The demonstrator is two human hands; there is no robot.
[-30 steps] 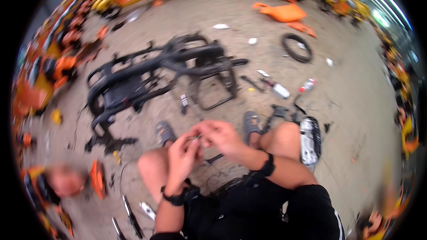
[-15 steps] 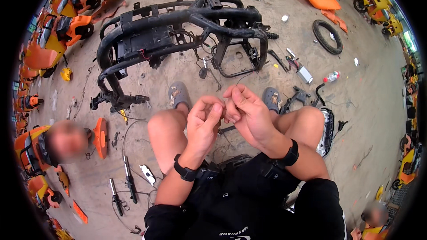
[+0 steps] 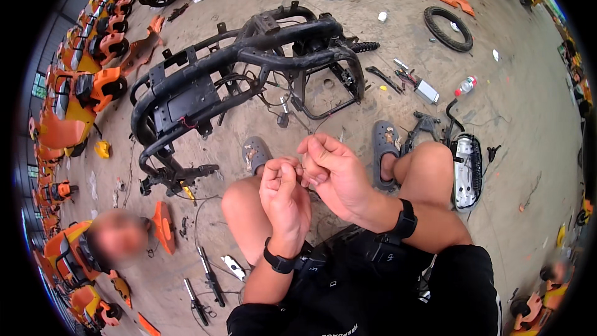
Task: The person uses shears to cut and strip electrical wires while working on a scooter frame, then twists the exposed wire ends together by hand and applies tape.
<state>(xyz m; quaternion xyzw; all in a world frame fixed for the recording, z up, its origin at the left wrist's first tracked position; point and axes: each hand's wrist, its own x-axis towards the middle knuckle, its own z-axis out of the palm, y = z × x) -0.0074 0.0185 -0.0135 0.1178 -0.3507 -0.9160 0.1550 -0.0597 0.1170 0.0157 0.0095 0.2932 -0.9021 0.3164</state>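
My left hand [image 3: 285,196] and my right hand [image 3: 339,171] are raised together between my knees, fingers curled into pinches. A thin wire [image 3: 301,168] shows faintly in the small gap between their fingertips; most of it is hidden by the fingers. A fine dark strand also rises past the top of my right hand, and I cannot tell whether it is the same piece. Beyond my hands a black tubular scooter frame [image 3: 249,46] lies on the concrete floor, with loose cables hanging from it.
Around me lie a tyre [image 3: 449,29], a silver box with leads [image 3: 426,91], a bottle with a red cap [image 3: 465,86], fork tubes [image 3: 210,277] and a white-and-black part [image 3: 466,173]. Orange and yellow scooters [image 3: 68,121] line the left side. Another person is at the lower left.
The view has shifted, so the frame and floor parts sit differently in it. My left hand is slightly lower, with a small gap between the fingertips. Both hands keep their pinch.
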